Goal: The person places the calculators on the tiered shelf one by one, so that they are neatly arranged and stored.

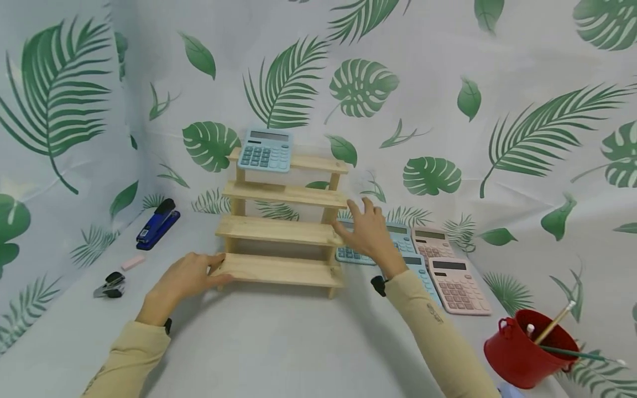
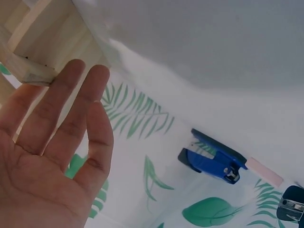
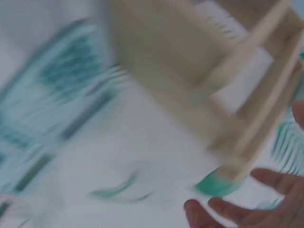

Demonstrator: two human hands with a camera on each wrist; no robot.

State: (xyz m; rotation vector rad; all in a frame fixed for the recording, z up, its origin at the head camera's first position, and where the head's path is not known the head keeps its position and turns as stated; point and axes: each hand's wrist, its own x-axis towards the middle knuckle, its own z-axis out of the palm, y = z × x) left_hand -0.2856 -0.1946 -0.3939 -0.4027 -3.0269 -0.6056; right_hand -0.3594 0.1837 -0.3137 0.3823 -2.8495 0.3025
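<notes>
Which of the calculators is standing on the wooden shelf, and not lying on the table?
The blue calculator on the top step of the wooden shelf. The other calculators, two blue and two pink, all lie flat on the table to the right of the shelf.

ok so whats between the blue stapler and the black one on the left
A small pink eraser lies on the cloth between the blue stapler and the black stapler; the head view shows it best.

A pale wooden rack (image 1: pixel 283 232) holds a light blue calculator (image 1: pixel 265 150); pink calculators (image 1: pixel 458 284) lie lower right, beside a red bucket (image 1: pixel 527 349). The backdrop (image 1: pixel 448 83) is white with green leaves.
</notes>
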